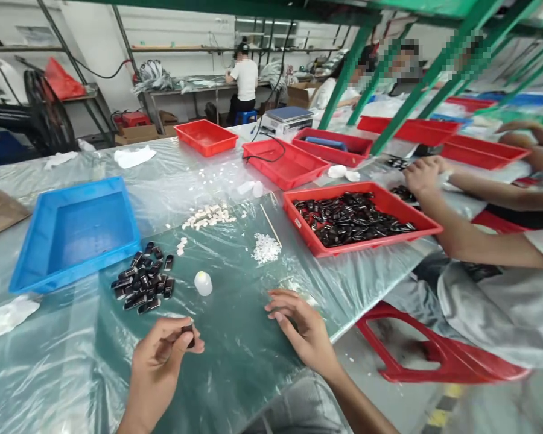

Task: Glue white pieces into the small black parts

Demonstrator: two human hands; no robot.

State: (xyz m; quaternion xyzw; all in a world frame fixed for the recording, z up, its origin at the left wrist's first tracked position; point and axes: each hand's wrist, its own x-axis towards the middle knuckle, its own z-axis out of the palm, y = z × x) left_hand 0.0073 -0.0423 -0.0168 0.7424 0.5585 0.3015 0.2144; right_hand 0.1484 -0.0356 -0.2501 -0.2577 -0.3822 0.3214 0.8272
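My left hand [160, 361] is pinched shut on a small black part [190, 335] near the front edge of the plastic-covered table [235, 355]. My right hand [301, 328] hovers over the table edge with fingers curled and slightly apart, holding nothing I can see. A pile of several black parts [143, 284] lies just beyond my left hand. A small white bottle [203, 283] stands between the pile and my right hand. A heap of tiny white bits [266, 248] and a thin stick [270, 225] lie further back.
A blue tray [75, 232] sits at the left. A red tray [359, 218] full of black parts is at the right, with more red trays behind. A co-worker's arm [461, 232] reaches in from the right. A red stool [434, 355] stands below.
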